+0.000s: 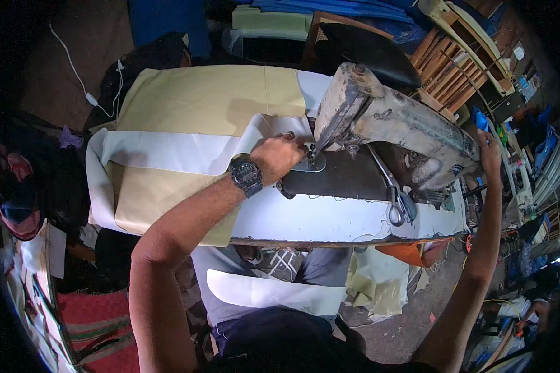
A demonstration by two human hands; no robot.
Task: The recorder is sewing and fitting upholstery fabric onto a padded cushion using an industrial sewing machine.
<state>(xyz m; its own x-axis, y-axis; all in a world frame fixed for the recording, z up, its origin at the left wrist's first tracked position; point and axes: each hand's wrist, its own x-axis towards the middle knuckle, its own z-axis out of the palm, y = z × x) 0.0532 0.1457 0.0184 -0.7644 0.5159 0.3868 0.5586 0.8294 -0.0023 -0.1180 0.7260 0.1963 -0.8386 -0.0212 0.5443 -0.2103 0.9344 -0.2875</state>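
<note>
A worn grey sewing machine [410, 121] stands on a white-topped table [330, 221]. My left hand [279, 156], with a black watch [246, 175] on its wrist, has its fingers bent together beside the presser foot [312, 155]. What lies between its fingertips is hidden. Beneath that hand and to its left spreads a cream vinyl sheet [193, 102] with a white underside, partly folded over. My right hand [490, 149] is closed at the machine's right end, on the handwheel, which is mostly hidden. Scissors [392, 193] lie under the machine's arm.
White material [274, 292] lies across my lap. Cream scraps [379, 289] hang or lie below the table's front. Behind the machine are a black padded piece [367, 56] and a wooden frame [448, 68]. A white cable [71, 62] runs at the far left.
</note>
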